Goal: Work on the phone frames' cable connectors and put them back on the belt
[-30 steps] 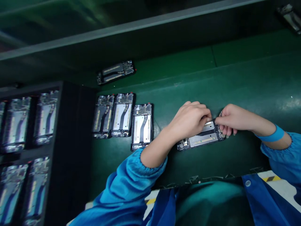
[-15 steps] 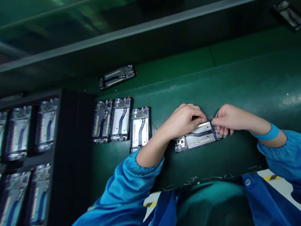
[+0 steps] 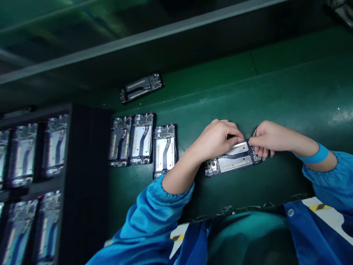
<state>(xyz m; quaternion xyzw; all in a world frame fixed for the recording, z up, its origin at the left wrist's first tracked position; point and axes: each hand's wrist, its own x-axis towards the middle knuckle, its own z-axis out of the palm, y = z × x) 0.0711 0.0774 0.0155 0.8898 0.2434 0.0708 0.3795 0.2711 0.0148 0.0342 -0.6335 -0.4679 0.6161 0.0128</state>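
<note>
An opened phone body (image 3: 233, 162) with bare metal plate and circuit board lies on the green belt (image 3: 275, 99) in front of me. My left hand (image 3: 217, 138) rests on its far edge, fingers curled and pressed onto it. My right hand (image 3: 268, 138) pinches a thin metal tool, probably tweezers (image 3: 255, 133), at the phone's right end, its lower fingers against that end.
Three more opened phones (image 3: 143, 141) lie side by side left of my hands, and one phone (image 3: 142, 86) lies farther back. A black tray (image 3: 35, 176) at the left holds several phones. Another part (image 3: 340, 9) sits at the top right.
Both hands and the phone stay almost in place. The view has shifted slightly between frames.
</note>
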